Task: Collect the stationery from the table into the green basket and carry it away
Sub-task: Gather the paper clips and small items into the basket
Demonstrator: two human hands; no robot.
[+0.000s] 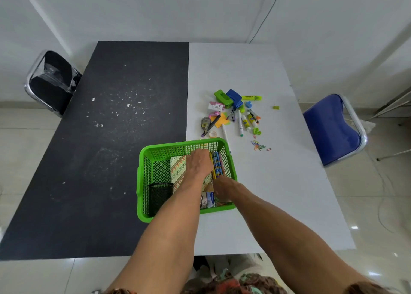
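Inside the green basket [169, 146], the left hand [199, 162] touched the pencils [217, 163] and the right hand [222, 189] reached in beside the boxes [208, 200]. Whether either hand's fingers were apart or clamped could not be told, and the labels were unreadable.

**White-walled room, two-tone surface, two chairs**

The surface [111, 160] is black on its left half, speckled with pale flecks, and plain white on its right half. White walls [200, 9] rise behind it, and a thin dark cable [266, 12] runs down the wall at the right. A black chair [53, 80] with a chrome frame stands at the far left corner. A blue chair [329, 129], also chrome-framed, stands near the right edge. The floor [382, 238] is glossy pale tile with bright spots of reflected light.
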